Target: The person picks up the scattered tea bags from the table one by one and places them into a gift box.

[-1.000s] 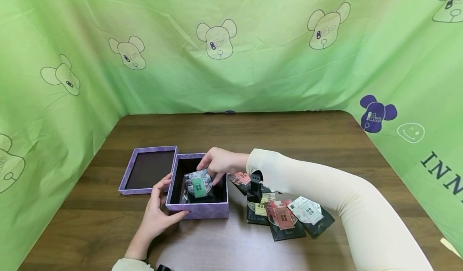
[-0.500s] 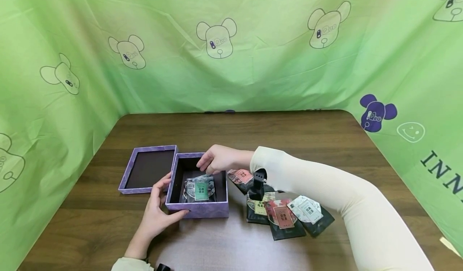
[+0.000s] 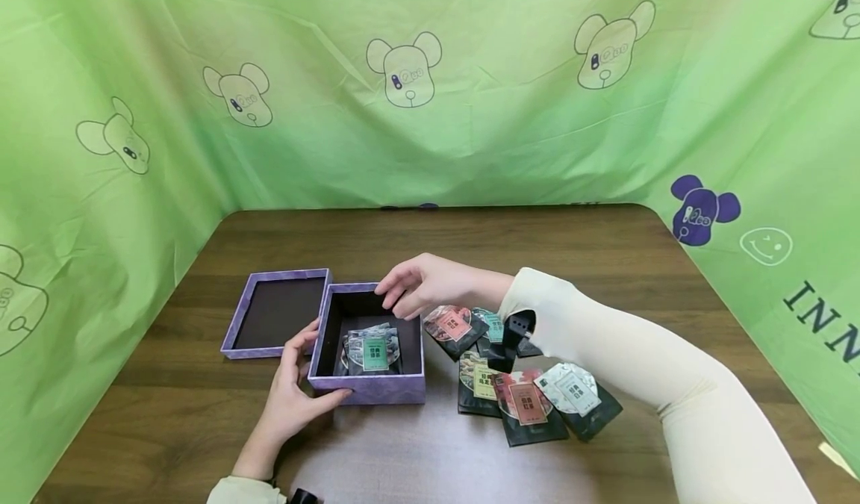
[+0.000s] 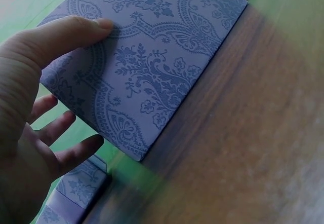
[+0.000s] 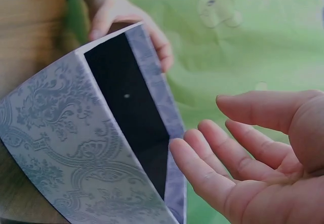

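Observation:
A purple patterned box [image 3: 386, 393] stands without its lid on the wooden table. Inside, toward its front, lie dark packets [image 3: 375, 355] with a green label on top. My left hand [image 3: 287, 399] holds the box at its front left corner; in the left wrist view the thumb [image 4: 76, 34] lies on the patterned front wall, the other fingers round the side. Above the box's back right edge hovers my right hand [image 3: 433, 286], fingers loosely bent with nothing between them. The right wrist view shows that hand [image 5: 253, 158] palm and fingers bare beside the box wall [image 5: 76, 138].
The upturned purple lid [image 3: 282, 313] lies left of the box. To its right several packets are spread: pink-labelled [image 3: 452, 325], yellow-labelled [image 3: 480, 384], red-labelled [image 3: 528, 407] and white-labelled [image 3: 574, 392], partly overlapping. A green printed cloth [image 3: 416, 153] hangs round the table [image 3: 470, 246].
My right hand has let go of the green-labelled packet in the box, then risen and drawn back to the right. The packet now lies flatter. My left hand has stayed on the box.

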Demonstrator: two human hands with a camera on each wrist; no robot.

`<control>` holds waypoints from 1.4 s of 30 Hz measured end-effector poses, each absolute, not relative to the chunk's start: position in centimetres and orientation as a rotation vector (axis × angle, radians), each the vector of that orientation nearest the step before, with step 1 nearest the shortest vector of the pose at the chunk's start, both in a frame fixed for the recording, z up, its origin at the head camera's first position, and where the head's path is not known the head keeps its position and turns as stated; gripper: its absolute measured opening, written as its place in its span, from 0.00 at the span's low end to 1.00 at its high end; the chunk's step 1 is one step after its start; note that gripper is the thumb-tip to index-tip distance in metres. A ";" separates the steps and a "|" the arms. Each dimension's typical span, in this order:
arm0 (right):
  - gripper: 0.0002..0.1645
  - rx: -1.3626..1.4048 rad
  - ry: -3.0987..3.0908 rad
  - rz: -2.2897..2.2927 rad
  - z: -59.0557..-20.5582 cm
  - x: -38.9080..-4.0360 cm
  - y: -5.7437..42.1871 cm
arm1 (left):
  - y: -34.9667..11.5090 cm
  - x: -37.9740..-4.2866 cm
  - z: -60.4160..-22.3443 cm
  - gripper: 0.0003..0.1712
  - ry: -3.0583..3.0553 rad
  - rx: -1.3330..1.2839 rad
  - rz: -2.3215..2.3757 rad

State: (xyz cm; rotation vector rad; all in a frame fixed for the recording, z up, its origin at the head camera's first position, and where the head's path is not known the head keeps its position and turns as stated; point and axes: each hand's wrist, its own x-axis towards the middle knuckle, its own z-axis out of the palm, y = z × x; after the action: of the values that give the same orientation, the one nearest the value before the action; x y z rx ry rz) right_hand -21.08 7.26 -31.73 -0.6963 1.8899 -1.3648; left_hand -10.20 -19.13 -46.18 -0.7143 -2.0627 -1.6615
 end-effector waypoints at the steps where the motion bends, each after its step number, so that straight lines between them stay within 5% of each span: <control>1: 0.28 -0.696 1.882 -1.385 -31.6 -21.0 7.6 | -19.1 -10.2 -46.2 0.54 -2.066 -0.712 -1.658; 42: 0.40 -0.292 2.024 -1.569 -37.5 -22.1 25.7 | -19.1 -10.2 -46.1 0.54 -2.075 -0.710 -1.658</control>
State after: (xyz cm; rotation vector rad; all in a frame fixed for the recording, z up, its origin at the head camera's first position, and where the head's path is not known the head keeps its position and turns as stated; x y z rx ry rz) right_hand -22.10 25.69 -37.51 -0.2916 2.0243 -1.5689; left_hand -10.18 -19.08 -46.13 -0.7099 -2.0753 -1.6580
